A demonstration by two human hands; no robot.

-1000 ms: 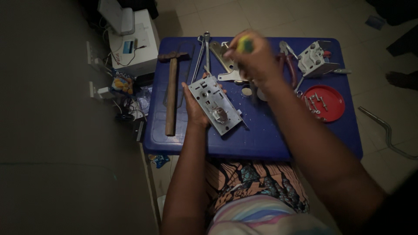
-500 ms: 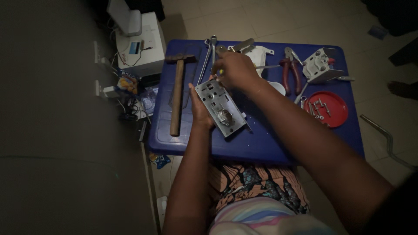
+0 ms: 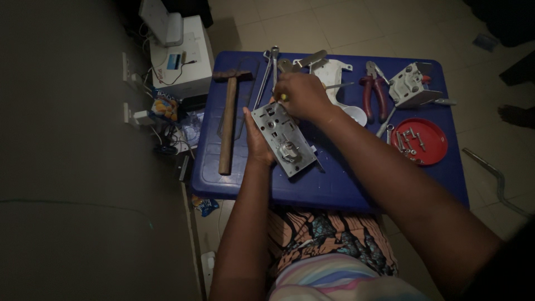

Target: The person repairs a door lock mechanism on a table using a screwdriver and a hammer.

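A grey metal lock body (image 3: 283, 139) is held tilted above the blue table (image 3: 334, 184), near its middle. It is cradled from beneath by the left hand (image 3: 257, 144), whose fingers are curled round the near-left edge of the case. The right hand (image 3: 304, 96) is closed in a fist over a tool at the lock body's upper end; a small yellow-green piece of the tool's handle is seen between the fingers, the rest being hidden.

A wooden-handled hammer (image 3: 228, 125) is laid lengthwise on the table's left side, well apart from the hands. Just beyond the right hand, a silver metal tool (image 3: 273, 64) and a white plate (image 3: 330, 75) are seen near the far edge. Red-handled pliers (image 3: 372, 92) lie to the right of these, beside a second, light grey lock part (image 3: 411, 86). A round red lid (image 3: 422, 140) holding screws is set near the table's right edge.

Off the table to the left, a white box (image 3: 186, 61) and a tangle of cables (image 3: 167, 134) are seen on the tiled floor (image 3: 345, 25). A bent metal bar (image 3: 493, 175) lies on the floor at the right.
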